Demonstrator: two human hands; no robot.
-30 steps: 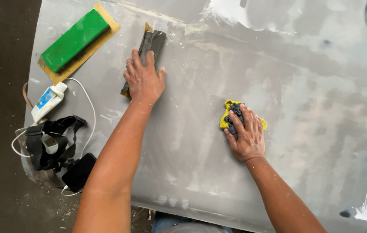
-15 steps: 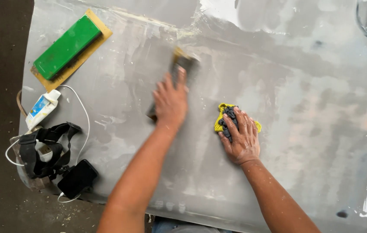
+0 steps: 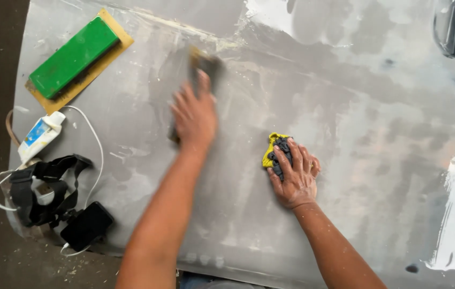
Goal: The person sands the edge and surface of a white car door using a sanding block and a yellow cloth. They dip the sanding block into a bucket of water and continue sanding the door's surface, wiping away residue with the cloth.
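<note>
the left hand (image 3: 195,115) lies flat on a dark sanding block (image 3: 204,67), fingers spread along it and pressing it onto the grey panel (image 3: 345,107); both are blurred, and the block sits in the upper middle of the panel, below a pale streak of filler. the right hand (image 3: 295,176) rests palm down to the right of it, fingers curled over a yellow and dark cloth (image 3: 274,155) held against the panel. at the left edge lie a green block on tan sandpaper (image 3: 75,56), a white tube (image 3: 39,136), black straps (image 3: 40,187) and a white cable (image 3: 96,144)
</note>
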